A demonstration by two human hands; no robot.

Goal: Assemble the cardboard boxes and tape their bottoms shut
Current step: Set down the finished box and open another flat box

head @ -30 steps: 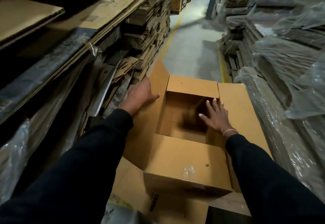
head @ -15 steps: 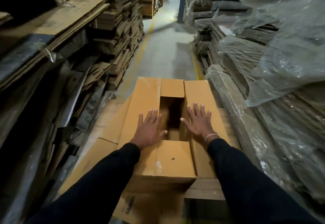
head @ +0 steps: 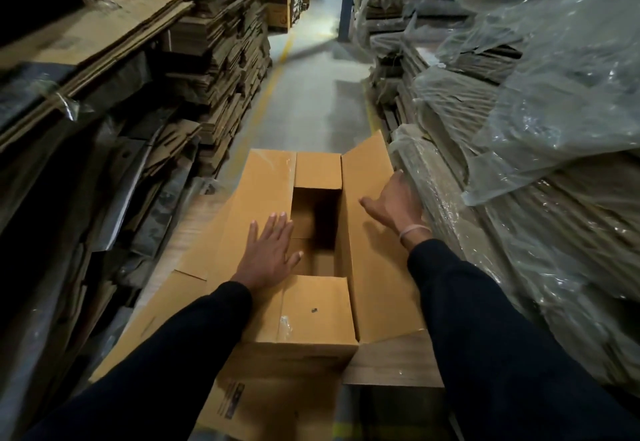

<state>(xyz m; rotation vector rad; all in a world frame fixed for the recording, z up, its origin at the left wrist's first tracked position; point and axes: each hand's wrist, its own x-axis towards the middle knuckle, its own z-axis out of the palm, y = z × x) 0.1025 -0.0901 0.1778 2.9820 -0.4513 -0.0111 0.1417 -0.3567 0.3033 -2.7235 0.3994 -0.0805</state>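
Observation:
A brown cardboard box (head: 311, 309) stands in front of me with its flaps partly folded; a dark gap shows between the long flaps. My left hand (head: 270, 253) lies flat with straight fingers on the left long flap (head: 256, 198), pressing it down. My right hand (head: 394, 205) is at the outer edge of the right long flap (head: 367, 232), which stands raised at an angle; its fingers reach behind the flap's edge and its thumb lies on the flap's face. The near short flap (head: 315, 305) and the far short flap (head: 318, 170) are folded inward. No tape is visible.
The box rests on a low wooden surface (head: 391, 361) with flat cardboard (head: 156, 309) under it at the left. Tall stacks of flattened cartons (head: 214, 59) line the left. Plastic-wrapped carton stacks (head: 519, 163) crowd the right. A concrete aisle (head: 311, 94) runs ahead.
My right hand has left the top of the right flap and moved out to its edge, and that flap has risen. My left hand stays flat on the left flap.

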